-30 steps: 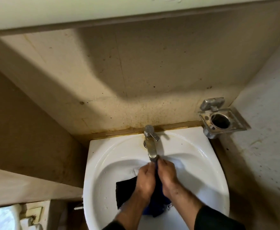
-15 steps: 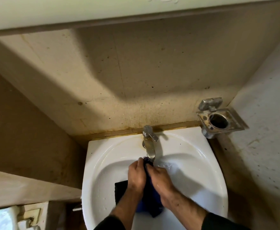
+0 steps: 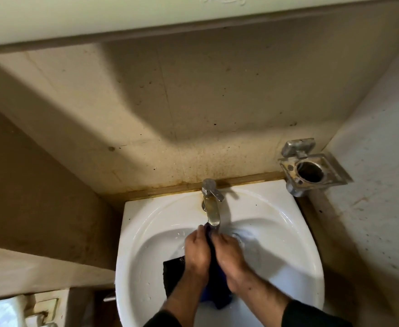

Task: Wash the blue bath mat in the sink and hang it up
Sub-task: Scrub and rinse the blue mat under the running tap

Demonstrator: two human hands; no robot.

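The blue bath mat (image 3: pixel 216 293) hangs bunched and wet inside the white sink (image 3: pixel 146 232). Its dark left part spreads against the bowl; a fold rises between my hands up to the tap's spout. My left hand (image 3: pixel 197 252) grips the mat from the left, my right hand (image 3: pixel 231 256) from the right, fingers pressed together on the cloth just under the chrome tap (image 3: pixel 211 206). Much of the mat is hidden by my hands and forearms.
A metal holder with a round hole (image 3: pixel 309 171) is fixed to the wall right of the sink. A stained beige wall (image 3: pixel 193 114) stands behind, with a white ledge (image 3: pixel 122 17) overhead. A white toilet tank corner (image 3: pixel 2 312) shows at the bottom left.
Both hands have shifted slightly left and up toward the spout, still clasped on the mat, rubbing the fold between them.
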